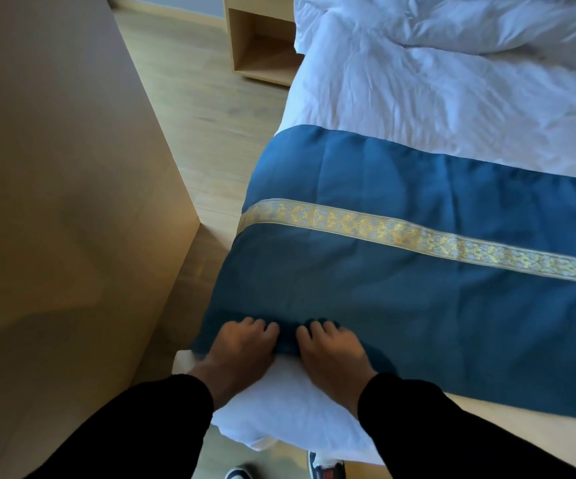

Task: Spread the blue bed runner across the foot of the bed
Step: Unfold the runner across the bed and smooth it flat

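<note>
The blue bed runner point(400, 288) with a gold patterned band point(417, 238) lies flat across the foot of the bed, over the white sheet point(435, 108). Both hands rest side by side at the runner's near edge by the bed's left corner. My left hand point(241, 347) and my right hand point(331, 350) have their fingers curled into the blue cloth, which bunches a little between them. Black sleeves cover both forearms. White sheet point(279, 409) shows under my wrists at the corner.
A tall tan wooden panel point(65, 202) stands close on the left, leaving a narrow strip of wooden floor point(203, 115) beside the bed. A wooden nightstand point(262, 39) stands at the far end. A crumpled white duvet point(469, 25) lies higher up. My shoes point(314, 468) show below.
</note>
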The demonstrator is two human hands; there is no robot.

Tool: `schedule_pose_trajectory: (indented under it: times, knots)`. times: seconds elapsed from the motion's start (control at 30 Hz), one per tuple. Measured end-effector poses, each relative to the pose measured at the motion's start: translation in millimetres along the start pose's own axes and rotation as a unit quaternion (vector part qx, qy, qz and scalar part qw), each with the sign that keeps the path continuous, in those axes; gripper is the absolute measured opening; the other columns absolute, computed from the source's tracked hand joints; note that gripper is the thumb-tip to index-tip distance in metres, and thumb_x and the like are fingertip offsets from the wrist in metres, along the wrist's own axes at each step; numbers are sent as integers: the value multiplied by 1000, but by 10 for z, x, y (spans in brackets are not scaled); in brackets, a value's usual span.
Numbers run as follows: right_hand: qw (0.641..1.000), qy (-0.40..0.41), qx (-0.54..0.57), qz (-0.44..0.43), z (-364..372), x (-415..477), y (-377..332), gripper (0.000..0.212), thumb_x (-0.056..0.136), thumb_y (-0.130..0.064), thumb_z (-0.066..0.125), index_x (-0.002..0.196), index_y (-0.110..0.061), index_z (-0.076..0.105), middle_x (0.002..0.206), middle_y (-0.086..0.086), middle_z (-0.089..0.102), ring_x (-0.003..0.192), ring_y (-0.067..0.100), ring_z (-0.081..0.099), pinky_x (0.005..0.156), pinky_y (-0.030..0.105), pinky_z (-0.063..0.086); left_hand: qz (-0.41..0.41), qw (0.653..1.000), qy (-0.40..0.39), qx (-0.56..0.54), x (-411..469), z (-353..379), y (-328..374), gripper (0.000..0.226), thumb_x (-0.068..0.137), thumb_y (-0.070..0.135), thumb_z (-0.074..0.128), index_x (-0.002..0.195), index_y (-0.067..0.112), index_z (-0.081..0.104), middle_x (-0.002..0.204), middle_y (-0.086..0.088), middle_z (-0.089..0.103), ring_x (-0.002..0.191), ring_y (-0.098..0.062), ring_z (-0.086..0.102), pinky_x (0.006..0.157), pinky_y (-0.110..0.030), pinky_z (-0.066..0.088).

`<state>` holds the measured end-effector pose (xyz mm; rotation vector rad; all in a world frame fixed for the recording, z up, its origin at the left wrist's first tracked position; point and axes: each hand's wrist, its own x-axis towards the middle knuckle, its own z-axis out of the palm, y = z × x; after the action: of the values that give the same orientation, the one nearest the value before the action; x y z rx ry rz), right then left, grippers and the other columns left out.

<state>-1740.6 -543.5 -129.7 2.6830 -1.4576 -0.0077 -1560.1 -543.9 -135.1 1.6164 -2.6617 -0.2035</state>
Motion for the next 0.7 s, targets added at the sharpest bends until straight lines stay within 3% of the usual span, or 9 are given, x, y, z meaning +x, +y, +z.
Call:
schedule_pose_trajectory:
  times: [0.1,0.2,0.3,0.43,0.53,0.7]
  knots:
    - [1000,-6,-11,9,21,-2,8,11,66,-12,51,61,-20,55,49,1,47,36,21,45,35,25,28,17,1000,-8,14,-13,53,-70,24,50,20,74,56,19,51,47,2,51,38,-18,49,35,-20,28]
    - [999,-53,13,-1,20,72,-153,17,49,-16,69,59,-21,56,48,-1,50,32,19,46,32,20,29,46,998,36,-1,-103,103,-194,8,64,13,57,59,16,50,51,-1,49,40,-20,46,33,-26,28]
    - [996,-80,37,12,29,69,-186,28,43,-17,77,60,-22,55,50,-1,50,34,18,46,33,20,28,52,998,37,-3,-113,122,-213,8,65,12,55,58,13,51,51,-3,48,40,-22,44,32,-27,28]
    - [994,-85,67,11,-23,-69,-87,25,52,-25,71,72,-19,56,60,1,53,42,21,48,37,24,24,45,999,4,2,-2,26,-69,12,56,24,56,56,15,49,49,-4,50,39,-24,45,37,-24,30]
    - [992,-103,75,14,-52,-191,80,37,53,-33,69,85,-18,61,65,2,57,47,23,52,40,26,23,52,998,-22,30,99,-40,85,27,55,38,50,71,16,52,59,-3,53,45,-24,49,41,-27,35]
    - [988,-144,55,19,2,-320,184,34,57,-23,74,89,-15,64,55,1,58,40,21,54,36,23,30,80,988,-94,91,217,30,273,34,47,43,73,66,21,55,58,-1,56,47,-21,53,40,-26,38]
